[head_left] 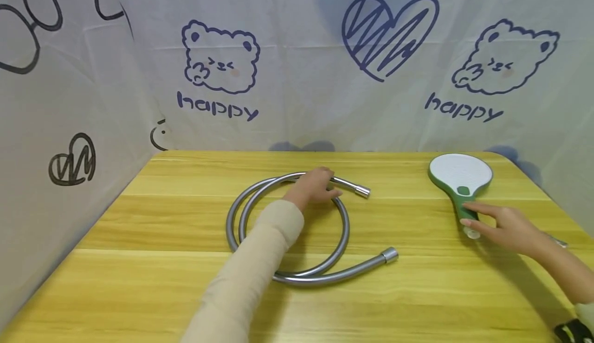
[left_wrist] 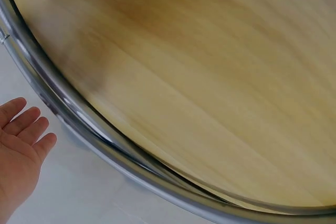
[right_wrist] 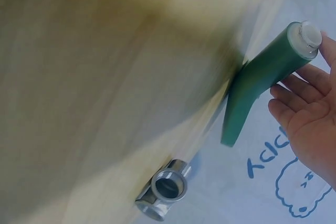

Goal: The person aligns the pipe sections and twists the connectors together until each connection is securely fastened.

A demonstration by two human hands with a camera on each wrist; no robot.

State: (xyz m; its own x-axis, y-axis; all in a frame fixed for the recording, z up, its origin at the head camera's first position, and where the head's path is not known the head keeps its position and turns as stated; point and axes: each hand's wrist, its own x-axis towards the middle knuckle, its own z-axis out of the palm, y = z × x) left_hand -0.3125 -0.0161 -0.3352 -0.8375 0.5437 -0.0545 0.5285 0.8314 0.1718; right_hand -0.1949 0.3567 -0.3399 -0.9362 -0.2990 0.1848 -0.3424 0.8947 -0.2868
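Observation:
A coiled silver shower hose (head_left: 344,229) lies on the table, its two metal end fittings pointing right. My left hand (head_left: 316,185) is over the far side of the coil; in the left wrist view its fingers (left_wrist: 31,124) extend beside the hose, not wrapped round it. To the right lies a green shower head (head_left: 459,172), white spray face up and handle toward me. The fingers and thumb of my right hand (head_left: 510,228) reach over that handle, loosely extended. Seen from the right wrist, the fingertips are right beside the green handle (right_wrist: 262,77).
A chrome fitting (right_wrist: 169,183) with round openings sits on the table; in the head view my right forearm mostly hides it. Behind the wooden table (head_left: 153,229) hangs a white cloth (head_left: 301,75) with drawn bears and hearts, which continues along the left side.

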